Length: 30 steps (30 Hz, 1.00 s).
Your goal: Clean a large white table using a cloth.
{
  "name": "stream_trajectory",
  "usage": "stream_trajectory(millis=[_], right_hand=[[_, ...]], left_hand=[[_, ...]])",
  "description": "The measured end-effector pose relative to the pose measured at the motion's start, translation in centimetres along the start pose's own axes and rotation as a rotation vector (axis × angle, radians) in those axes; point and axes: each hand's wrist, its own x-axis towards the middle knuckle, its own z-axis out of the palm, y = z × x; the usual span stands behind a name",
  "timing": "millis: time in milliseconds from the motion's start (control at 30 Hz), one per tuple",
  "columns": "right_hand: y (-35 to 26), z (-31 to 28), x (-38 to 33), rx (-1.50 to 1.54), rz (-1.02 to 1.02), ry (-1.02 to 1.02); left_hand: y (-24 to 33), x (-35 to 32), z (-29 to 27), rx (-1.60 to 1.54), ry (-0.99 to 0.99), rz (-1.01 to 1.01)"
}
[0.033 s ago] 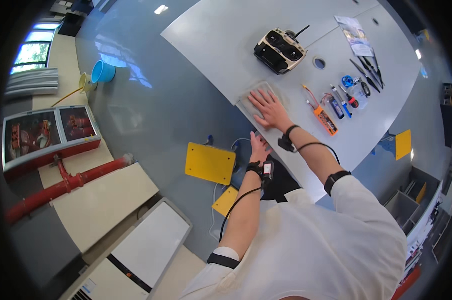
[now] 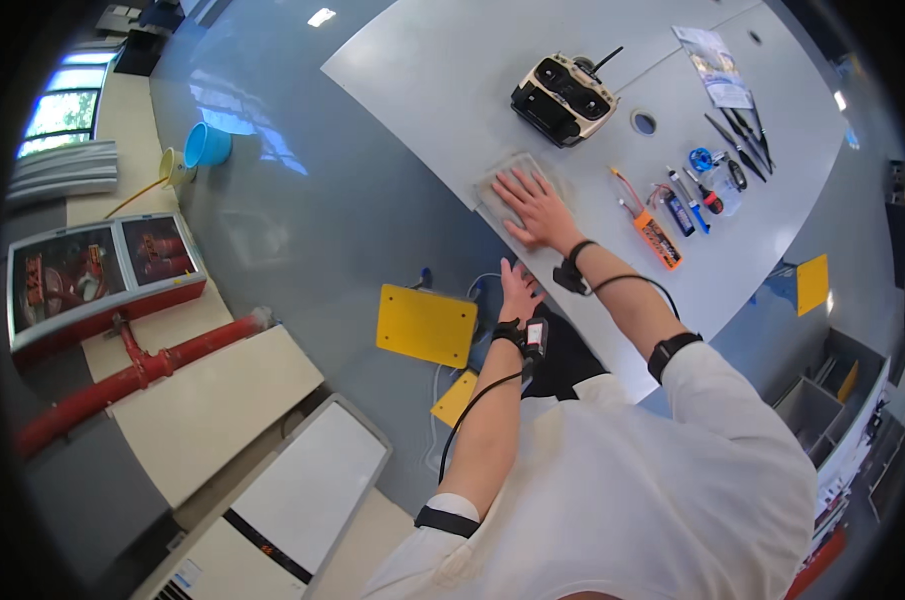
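Note:
My right hand [image 2: 541,212] lies flat with spread fingers on a pale, folded cloth-like piece [image 2: 521,167] at the table's left edge. Parts of that piece are hidden under the palm. Just below the edge, my left hand [image 2: 520,292] is held palm inward with its fingers apart, and nothing shows in it. Beyond the right hand stands a beige and black radio transmitter [image 2: 565,100] with its antenna up. To the right lie an orange battery pack [image 2: 658,240], a smaller dark battery [image 2: 679,213], a red-and-black screwdriver [image 2: 712,202] and a blue motor [image 2: 701,159].
Black propeller blades [image 2: 738,145] and a printed sheet [image 2: 713,65] lie at the table's far right. A round black-rimmed hole [image 2: 644,122] is in the white tabletop [image 2: 433,70]. Yellow stools [image 2: 426,325] stand left of me; a blue bucket [image 2: 208,145] is farther off.
My right hand has slid very slightly to the left over the table. The whole view has shifted a little; the left hand looks nearly unmoved.

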Motion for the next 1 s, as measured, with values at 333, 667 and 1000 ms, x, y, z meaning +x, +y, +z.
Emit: stream_trajectory(millis=[333,667,1000], right_hand=[[1.6,1.3,6.7,0.004,0.023,0.093],[-2.2,-0.4,-3.3,0.074,0.165,0.018],[-2.9,0.4,5.7,0.07,0.209,0.019]], left_hand=[[10.8,-0.2,-0.5,0.106,0.012,0.124],[15.5,1.8,0.0,0.061,-0.043,0.092],[20.0,6.3,-2.0,0.004,0.079,-0.039]])
